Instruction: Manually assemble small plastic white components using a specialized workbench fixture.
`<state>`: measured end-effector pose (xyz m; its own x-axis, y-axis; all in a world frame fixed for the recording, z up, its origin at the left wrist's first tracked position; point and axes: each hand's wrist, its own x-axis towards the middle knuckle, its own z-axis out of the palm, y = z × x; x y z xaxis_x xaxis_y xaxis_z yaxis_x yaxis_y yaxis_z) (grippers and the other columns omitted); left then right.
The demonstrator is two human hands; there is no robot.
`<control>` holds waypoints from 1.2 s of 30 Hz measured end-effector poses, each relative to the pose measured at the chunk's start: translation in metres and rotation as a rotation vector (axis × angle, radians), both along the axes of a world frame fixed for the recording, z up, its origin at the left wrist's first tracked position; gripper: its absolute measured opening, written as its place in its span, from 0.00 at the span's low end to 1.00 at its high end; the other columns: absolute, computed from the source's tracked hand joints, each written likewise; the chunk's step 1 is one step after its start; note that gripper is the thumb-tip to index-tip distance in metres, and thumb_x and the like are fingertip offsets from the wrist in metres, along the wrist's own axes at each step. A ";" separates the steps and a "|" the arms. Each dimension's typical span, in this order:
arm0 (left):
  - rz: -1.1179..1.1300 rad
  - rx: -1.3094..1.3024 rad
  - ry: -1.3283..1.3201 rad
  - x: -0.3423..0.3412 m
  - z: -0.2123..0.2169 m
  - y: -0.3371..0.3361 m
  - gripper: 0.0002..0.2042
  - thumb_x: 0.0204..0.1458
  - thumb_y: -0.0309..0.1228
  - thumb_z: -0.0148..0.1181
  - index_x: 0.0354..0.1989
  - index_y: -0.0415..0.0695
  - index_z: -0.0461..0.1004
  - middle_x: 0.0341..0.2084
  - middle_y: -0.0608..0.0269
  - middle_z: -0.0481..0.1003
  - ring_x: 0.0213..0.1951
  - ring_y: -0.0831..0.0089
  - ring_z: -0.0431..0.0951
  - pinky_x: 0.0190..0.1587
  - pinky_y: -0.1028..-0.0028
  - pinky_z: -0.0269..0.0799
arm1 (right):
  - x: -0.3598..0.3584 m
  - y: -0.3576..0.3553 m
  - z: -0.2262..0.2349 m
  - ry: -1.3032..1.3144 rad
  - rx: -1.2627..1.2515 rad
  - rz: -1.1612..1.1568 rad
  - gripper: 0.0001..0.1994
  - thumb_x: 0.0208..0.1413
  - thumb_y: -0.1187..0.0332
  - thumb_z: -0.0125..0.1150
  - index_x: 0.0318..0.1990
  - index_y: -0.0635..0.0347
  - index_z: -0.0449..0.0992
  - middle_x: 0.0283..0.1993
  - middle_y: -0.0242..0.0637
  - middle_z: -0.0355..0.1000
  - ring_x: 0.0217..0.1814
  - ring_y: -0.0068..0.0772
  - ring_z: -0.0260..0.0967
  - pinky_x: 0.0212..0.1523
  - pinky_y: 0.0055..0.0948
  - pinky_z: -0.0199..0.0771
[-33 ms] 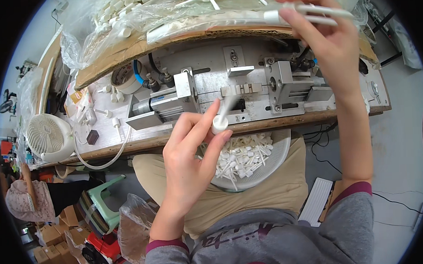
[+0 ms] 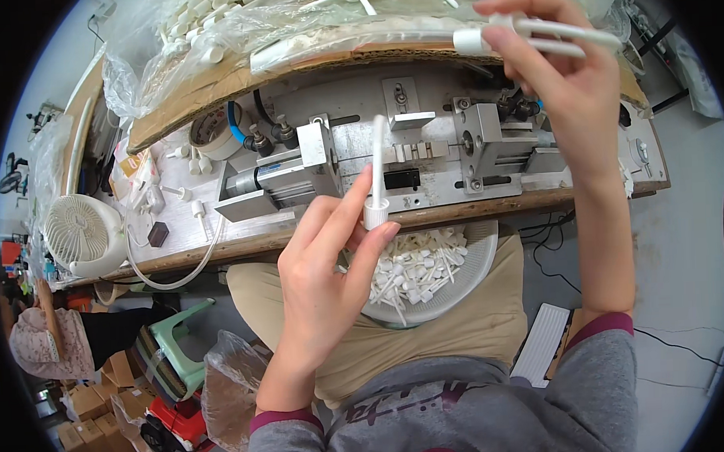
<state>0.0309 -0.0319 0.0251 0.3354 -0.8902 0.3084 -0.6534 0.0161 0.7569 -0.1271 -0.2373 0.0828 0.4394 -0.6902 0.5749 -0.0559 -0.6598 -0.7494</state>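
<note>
Between the thumb and fingers of my left hand [image 2: 323, 259] is a white ribbed cap with a stem [image 2: 377, 213]. Its thin white stem points up and away, in front of the metal fixture on the bench. My right hand [image 2: 564, 75] is raised at the upper right, its fingers closed around white stemmed caps [image 2: 473, 42]. At least two of their stems stick out to the right past my fingers. A round pale basin [image 2: 481, 258] rests on my lap below the left hand, heaped with similar white stemmed caps [image 2: 415, 272].
The bench holds a metal fixture with two clamping cylinders [image 2: 285, 181] [image 2: 495, 146]. Beyond it, a cardboard edge [image 2: 206, 92] carries plastic film and loose white caps [image 2: 187, 25]. A tape roll [image 2: 214, 134] and a small fan [image 2: 81, 232] are at left. Another person [image 2: 51, 340] is far left.
The stemmed cap in my left hand has tipped, so its stem now stands more upright. My right hand has shifted slightly right and down, still gripping its caps.
</note>
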 end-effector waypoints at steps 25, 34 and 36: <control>-0.100 -0.188 -0.603 -0.004 -0.027 -0.042 0.14 0.37 0.35 0.76 0.33 0.46 0.82 0.42 0.67 0.83 0.21 0.74 0.75 0.24 0.76 0.66 | -0.023 0.077 -0.046 -0.316 0.603 0.069 0.10 0.59 0.77 0.63 0.47 0.64 0.74 0.48 0.47 0.78 0.27 0.13 0.68 0.24 0.12 0.68; -0.128 -0.123 -0.612 -0.003 -0.019 -0.043 0.16 0.35 0.34 0.77 0.35 0.45 0.82 0.42 0.69 0.83 0.21 0.73 0.75 0.27 0.77 0.69 | -0.026 0.084 -0.046 -0.309 0.699 0.109 0.10 0.59 0.77 0.62 0.47 0.66 0.73 0.46 0.46 0.78 0.25 0.12 0.67 0.23 0.12 0.66; -0.155 -0.158 -0.519 -0.004 -0.014 -0.041 0.19 0.35 0.32 0.77 0.39 0.44 0.82 0.44 0.65 0.82 0.26 0.71 0.78 0.30 0.76 0.72 | -0.029 0.086 -0.049 -0.302 0.765 0.152 0.10 0.59 0.76 0.62 0.47 0.67 0.73 0.45 0.45 0.78 0.25 0.12 0.67 0.22 0.12 0.66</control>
<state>0.0273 -0.0726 0.0111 -0.0275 -0.8466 0.5315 -0.9204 0.2289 0.3170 -0.1562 -0.1508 0.0343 0.4619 -0.8833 0.0798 0.2674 0.0530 -0.9621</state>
